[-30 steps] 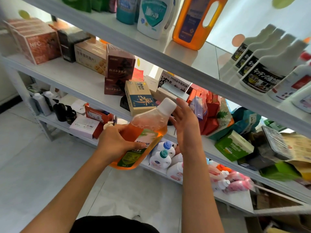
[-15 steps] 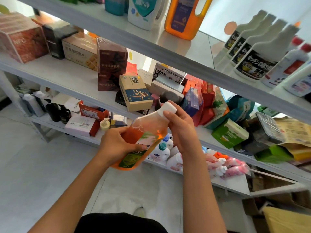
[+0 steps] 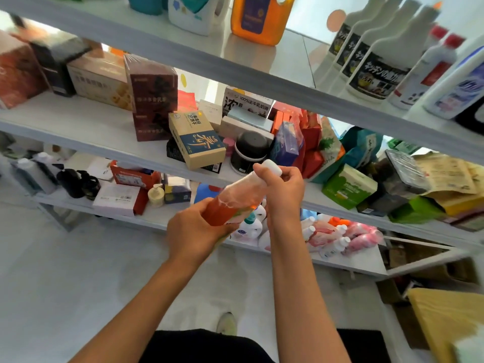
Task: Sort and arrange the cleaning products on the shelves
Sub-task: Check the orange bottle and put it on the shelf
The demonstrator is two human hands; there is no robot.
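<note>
Before crowded white shelves [image 3: 86, 121], the orange bottle [image 3: 230, 203] hangs tilted, left hand [image 3: 193, 231] wrapped around its body, right hand [image 3: 284, 191] pinching the white cap [image 3: 272, 167]; liquid-heavy, probably slick, best held mid-body.

right hand [image 3: 284, 191] now curled over the white cap [image 3: 272, 167], orange bottle [image 3: 233, 203] raised, tilted steeper

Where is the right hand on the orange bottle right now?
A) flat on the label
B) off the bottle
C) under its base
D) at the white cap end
D: the right hand curls round the white cap of the orange bottle, while the left hand grips the body.
</note>
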